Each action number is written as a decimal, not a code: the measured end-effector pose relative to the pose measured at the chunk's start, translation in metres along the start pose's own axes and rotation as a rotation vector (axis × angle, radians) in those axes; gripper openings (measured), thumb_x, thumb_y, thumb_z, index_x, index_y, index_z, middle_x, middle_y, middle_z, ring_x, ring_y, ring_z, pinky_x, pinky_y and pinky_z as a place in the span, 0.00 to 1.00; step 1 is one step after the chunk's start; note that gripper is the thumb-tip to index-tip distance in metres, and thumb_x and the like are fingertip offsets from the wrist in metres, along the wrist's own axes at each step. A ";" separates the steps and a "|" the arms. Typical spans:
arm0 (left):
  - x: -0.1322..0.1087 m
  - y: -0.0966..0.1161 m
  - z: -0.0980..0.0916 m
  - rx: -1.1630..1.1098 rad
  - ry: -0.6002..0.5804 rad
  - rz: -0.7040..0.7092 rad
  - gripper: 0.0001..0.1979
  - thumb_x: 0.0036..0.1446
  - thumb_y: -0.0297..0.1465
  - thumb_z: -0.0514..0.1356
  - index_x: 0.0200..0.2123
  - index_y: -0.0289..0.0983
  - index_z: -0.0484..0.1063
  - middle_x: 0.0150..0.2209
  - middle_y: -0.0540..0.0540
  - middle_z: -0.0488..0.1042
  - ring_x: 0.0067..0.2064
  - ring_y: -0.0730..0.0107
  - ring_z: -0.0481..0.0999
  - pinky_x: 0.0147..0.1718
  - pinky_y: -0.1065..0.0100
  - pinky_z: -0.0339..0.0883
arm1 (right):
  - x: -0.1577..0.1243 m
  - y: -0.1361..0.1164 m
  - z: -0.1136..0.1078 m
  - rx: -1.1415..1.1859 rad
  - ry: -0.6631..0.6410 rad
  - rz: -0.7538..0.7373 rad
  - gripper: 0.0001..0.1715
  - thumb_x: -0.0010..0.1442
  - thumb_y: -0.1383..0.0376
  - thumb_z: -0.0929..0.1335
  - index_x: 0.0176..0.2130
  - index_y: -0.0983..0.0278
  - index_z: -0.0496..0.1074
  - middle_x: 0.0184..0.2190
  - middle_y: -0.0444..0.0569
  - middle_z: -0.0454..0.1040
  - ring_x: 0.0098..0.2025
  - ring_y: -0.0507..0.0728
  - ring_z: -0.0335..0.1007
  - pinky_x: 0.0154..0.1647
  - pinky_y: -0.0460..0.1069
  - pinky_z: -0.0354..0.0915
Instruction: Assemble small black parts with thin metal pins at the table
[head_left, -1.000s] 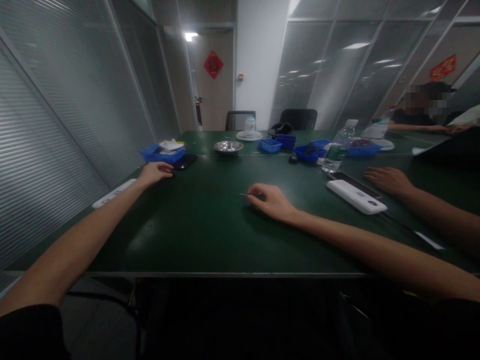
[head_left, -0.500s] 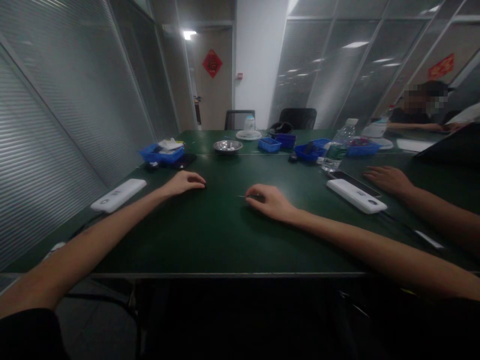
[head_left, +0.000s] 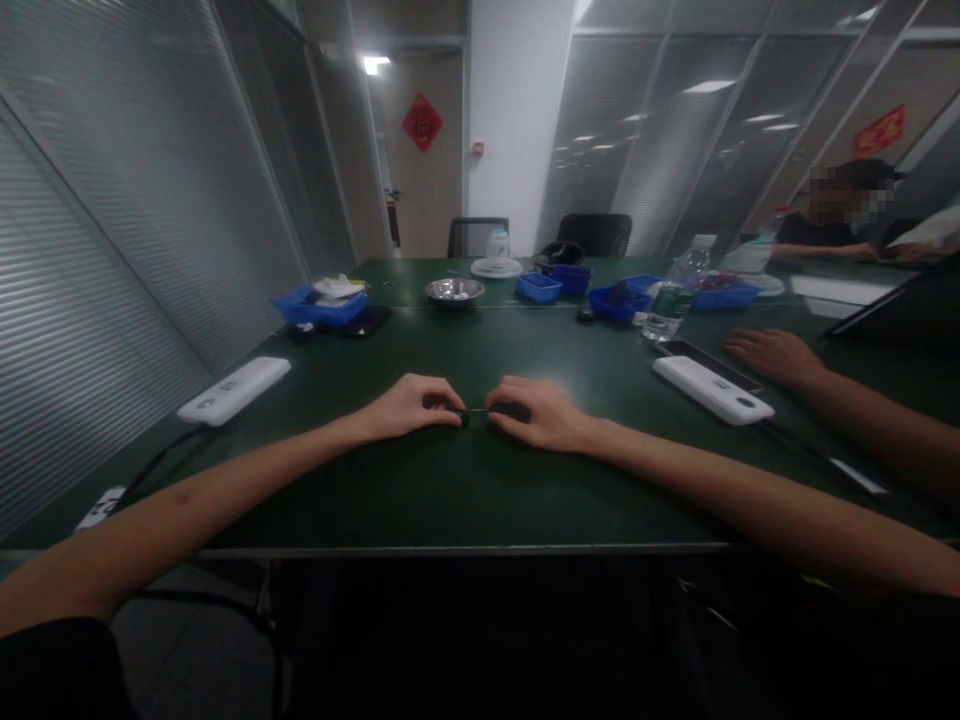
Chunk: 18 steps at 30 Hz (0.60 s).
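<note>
My right hand (head_left: 536,412) is closed around a thin metal rod (head_left: 477,410), whose bare end points left out of the fingertips. What part of it lies inside the palm is hard to make out. Facing it, my left hand (head_left: 416,405) pinches a small dark piece (head_left: 465,419) between thumb and fingers. The rod's tip reaches to this piece or right beside it; whether they touch I cannot tell. Both hands are low over the green tabletop (head_left: 450,500).
White power banks (head_left: 236,390) lie left and right, one beside a phone (head_left: 709,365) and a water bottle (head_left: 679,290). Farther back are a metal bowl (head_left: 454,291) and several blue baskets (head_left: 538,287). Another person's hand (head_left: 776,357) rests at the right.
My left hand has moved right and toward me, closing in on the rod's tip; a dark piece now shows at its fingertips. My right hand has shifted slightly toward me, still with the rod.
</note>
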<state>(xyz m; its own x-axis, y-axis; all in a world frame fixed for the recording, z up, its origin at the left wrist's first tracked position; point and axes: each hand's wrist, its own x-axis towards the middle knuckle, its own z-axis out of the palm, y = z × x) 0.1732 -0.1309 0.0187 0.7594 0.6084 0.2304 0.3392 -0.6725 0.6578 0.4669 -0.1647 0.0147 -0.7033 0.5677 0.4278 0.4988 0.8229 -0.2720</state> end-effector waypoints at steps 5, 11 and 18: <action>0.001 0.000 0.001 0.023 0.022 -0.010 0.14 0.64 0.39 0.67 0.47 0.36 0.81 0.41 0.45 0.79 0.36 0.68 0.74 0.34 0.68 0.65 | 0.000 -0.001 -0.001 -0.005 -0.011 0.001 0.12 0.70 0.60 0.67 0.49 0.63 0.74 0.43 0.49 0.76 0.38 0.54 0.71 0.38 0.49 0.64; 0.000 0.000 0.004 0.002 0.012 0.012 0.12 0.64 0.36 0.67 0.48 0.37 0.81 0.43 0.44 0.80 0.39 0.66 0.76 0.37 0.67 0.67 | 0.000 -0.004 -0.002 -0.059 -0.048 -0.026 0.13 0.71 0.59 0.66 0.51 0.63 0.74 0.43 0.50 0.74 0.35 0.53 0.69 0.34 0.48 0.60; 0.000 0.000 0.007 -0.047 0.016 0.024 0.12 0.66 0.37 0.65 0.49 0.38 0.81 0.46 0.43 0.80 0.46 0.63 0.78 0.46 0.64 0.70 | 0.001 -0.006 -0.002 -0.096 -0.058 -0.077 0.15 0.73 0.59 0.65 0.53 0.63 0.72 0.44 0.51 0.73 0.34 0.52 0.67 0.33 0.48 0.60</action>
<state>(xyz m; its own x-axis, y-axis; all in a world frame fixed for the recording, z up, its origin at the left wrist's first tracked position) 0.1771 -0.1337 0.0142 0.7576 0.5997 0.2578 0.2943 -0.6663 0.6851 0.4643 -0.1697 0.0188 -0.7678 0.5058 0.3933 0.4867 0.8596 -0.1553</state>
